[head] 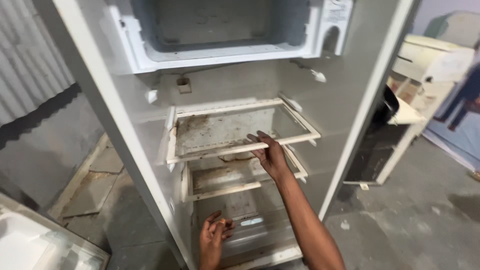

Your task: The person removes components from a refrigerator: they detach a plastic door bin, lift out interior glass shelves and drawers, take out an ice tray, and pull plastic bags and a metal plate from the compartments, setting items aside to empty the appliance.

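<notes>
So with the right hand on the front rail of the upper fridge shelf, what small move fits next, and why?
Probably a gentle pull of the upper shelf straight outward: the right hand already grips its front rail, the stained shelf sits level on its side supports, and the left hand hangs free below, ready to steady it.
</notes>
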